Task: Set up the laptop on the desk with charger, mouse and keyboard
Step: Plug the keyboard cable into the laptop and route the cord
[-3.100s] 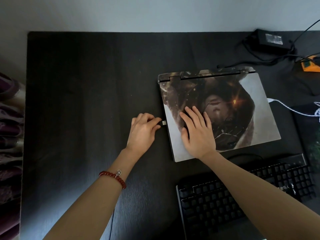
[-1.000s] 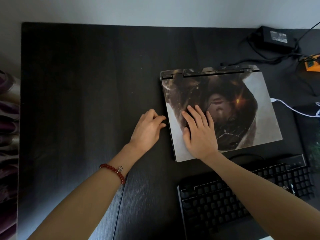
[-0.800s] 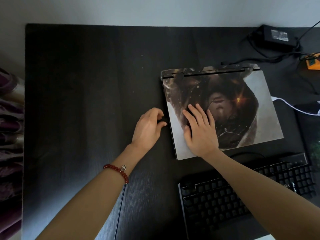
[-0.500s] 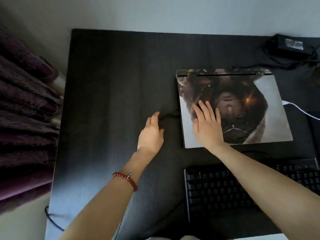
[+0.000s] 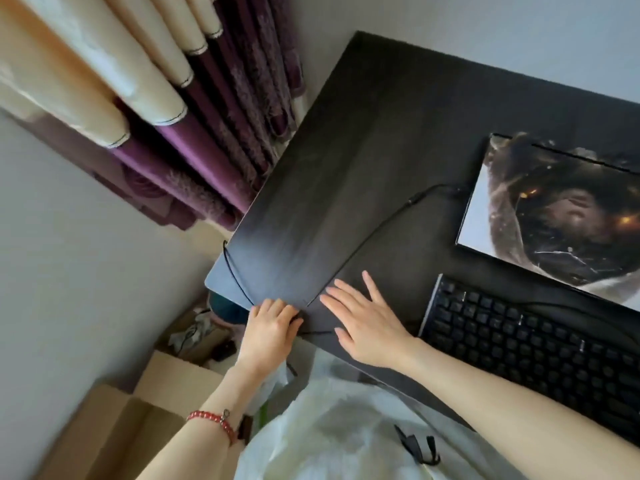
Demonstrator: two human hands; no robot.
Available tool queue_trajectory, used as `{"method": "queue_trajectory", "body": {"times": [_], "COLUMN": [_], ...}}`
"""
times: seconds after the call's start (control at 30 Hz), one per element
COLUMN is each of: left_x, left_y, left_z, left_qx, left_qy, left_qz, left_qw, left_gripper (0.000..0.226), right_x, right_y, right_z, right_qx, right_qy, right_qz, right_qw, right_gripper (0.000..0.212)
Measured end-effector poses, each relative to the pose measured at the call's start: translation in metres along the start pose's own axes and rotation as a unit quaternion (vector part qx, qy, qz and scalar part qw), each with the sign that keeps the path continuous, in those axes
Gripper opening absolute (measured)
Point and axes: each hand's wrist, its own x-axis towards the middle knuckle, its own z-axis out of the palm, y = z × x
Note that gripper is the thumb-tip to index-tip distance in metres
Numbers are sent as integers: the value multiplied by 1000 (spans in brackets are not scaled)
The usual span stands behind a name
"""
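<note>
The closed laptop (image 5: 540, 216) with a picture on its lid lies at the right of the black desk (image 5: 363, 140). A black cable (image 5: 363, 244) is plugged into its left side and runs diagonally to the desk's front-left edge, where a loop hangs off the corner. My left hand (image 5: 270, 330) is curled over that edge and grips the cable. My right hand (image 5: 367, 320) lies flat with spread fingers on the desk, on the cable. The black keyboard (image 5: 526, 344) sits just right of it. No mouse or charger is in view.
Purple and cream curtains (image 5: 180, 109) hang at the left of the desk. Cardboard boxes (image 5: 162, 386) with clutter stand on the floor below the desk's corner. My pale clothing (image 5: 332, 427) fills the bottom middle.
My view swung left and down. My left hand left the laptop's side for the desk's front-left edge. My right hand came off the lid onto the desk. The cable now stays plugged in.
</note>
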Motion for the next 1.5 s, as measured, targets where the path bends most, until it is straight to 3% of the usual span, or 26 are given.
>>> {"method": "queue_trajectory", "body": {"times": [0.1, 0.17, 0.27, 0.37, 0.53, 0.63, 0.7, 0.87, 0.9, 1.03, 1.17, 1.3, 1.5], "left_x": [-35, -45, -35, -31, -43, -58, -61, -50, -48, -25, 14, 59, 146], "left_y": [-23, -37, -47, -45, -34, -35, -38, -57, -60, -45, -2, 38, 74], "left_z": [1, -1, -2, -7, -2, -1, -6, -47, -59, -127, -169, -195, -207], "left_qx": [63, 117, 131, 108, 24, 30, 58, 3, 5, 46, 68, 76, 141], "left_qy": [-1, 4, 42, 55, 15, 22, 35, 106, 129, 192, 206, 152, 135], "left_qz": [26, 42, 38, 34, -1, 4, -5, -80, -71, -2, 90, 123, 250], "left_qw": [998, 992, 990, 992, 1000, 999, 998, 991, 989, 980, 972, 978, 948], "left_gripper": [26, 36, 21, 15, 27, 32, 27, 9, 9, 53, 53, 64, 27], "right_x": [-5, -3, 9, 20, 29, 23, 21, 24, 24, 21, 16, 12, -5], "right_y": [-25, -43, -55, -59, -68, -66, -59, -35, -31, -23, -18, 6, 56], "right_z": [9, 10, 5, 6, 11, 10, 0, -35, -41, -63, -97, -146, -178], "right_qx": [-41, -71, -82, -126, -198, -119, -7, 200, 232, 291, 389, 418, 481], "right_qy": [-50, 1, 84, 44, -16, 33, 38, 49, 48, 69, 98, 99, 96], "right_qz": [-25, -38, -42, -43, -96, -60, -34, 96, 115, 117, 116, 97, 147], "right_qw": [998, 997, 992, 990, 975, 990, 999, 974, 965, 947, 909, 898, 859], "right_gripper": [64, 59, 60, 62, 14, 22, 18, 6, 5, 20, 19, 12, 17]}}
